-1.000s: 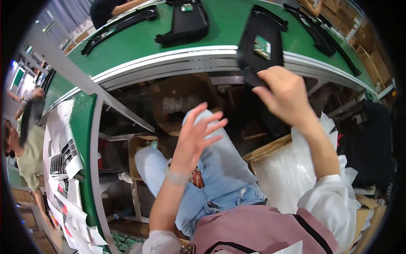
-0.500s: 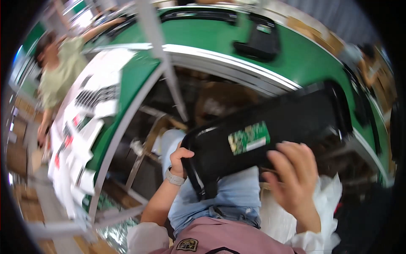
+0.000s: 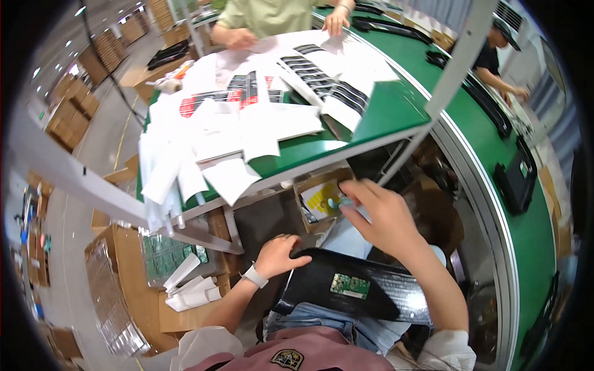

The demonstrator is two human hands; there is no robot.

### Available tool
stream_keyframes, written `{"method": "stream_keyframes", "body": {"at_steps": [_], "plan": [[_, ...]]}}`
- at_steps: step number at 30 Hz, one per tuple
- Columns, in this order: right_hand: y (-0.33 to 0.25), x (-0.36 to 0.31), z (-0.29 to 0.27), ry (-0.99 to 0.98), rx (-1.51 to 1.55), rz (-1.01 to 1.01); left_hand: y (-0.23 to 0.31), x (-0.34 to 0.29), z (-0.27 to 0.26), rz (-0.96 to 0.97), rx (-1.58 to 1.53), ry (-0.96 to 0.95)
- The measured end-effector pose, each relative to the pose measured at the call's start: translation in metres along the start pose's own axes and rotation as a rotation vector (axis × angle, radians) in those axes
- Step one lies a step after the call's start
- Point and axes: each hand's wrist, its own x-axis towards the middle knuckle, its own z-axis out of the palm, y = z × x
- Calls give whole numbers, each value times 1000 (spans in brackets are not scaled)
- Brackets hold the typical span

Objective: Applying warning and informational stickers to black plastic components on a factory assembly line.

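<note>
A glossy black plastic panel (image 3: 309, 278) lies across my lap, with a small green circuit board (image 3: 350, 285) on its upper face. My left hand (image 3: 279, 256) grips the panel's far left corner, thumb on top and fingers past the edge. Raised above the panel's far side, my right hand (image 3: 383, 216) has its fingers curled together, slightly blurred. Something small and pale blue-green shows at its fingertips, too unclear to name. Just beyond those fingertips, under the bench, stands an open cardboard box (image 3: 301, 213) with a yellow-and-white printed sheet inside.
A green-topped bench (image 3: 383, 117) ahead carries white sheets (image 3: 229, 133) and black-striped strips; a co-worker's hands (image 3: 241, 39) rest at its far side. Along the right runs a green conveyor (image 3: 461, 145) with black panels (image 3: 518, 176). At left, a carton (image 3: 124, 278) holds bagged green boards (image 3: 170, 253).
My view has swung left. The panel has come down from a raised tilt onto my lap. My right hand has left the panel's side and moved forward, fingers now curled.
</note>
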Motion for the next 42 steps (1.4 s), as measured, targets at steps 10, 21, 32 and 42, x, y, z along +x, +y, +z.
{"method": "stream_keyframes", "body": {"at_steps": [10,21,32,42], "plan": [[-6,209,118,163,101,304,72,-15,-117,287,-260,454],[-27,124,65,424,890,64,86,57,-172,284,-865,1137],[-19,-16,22,618,895,316,139,72,-111,368,-1094,334],[-9,-35,-30,417,-46,-76,166,66,-107,413,-546,282]]}}
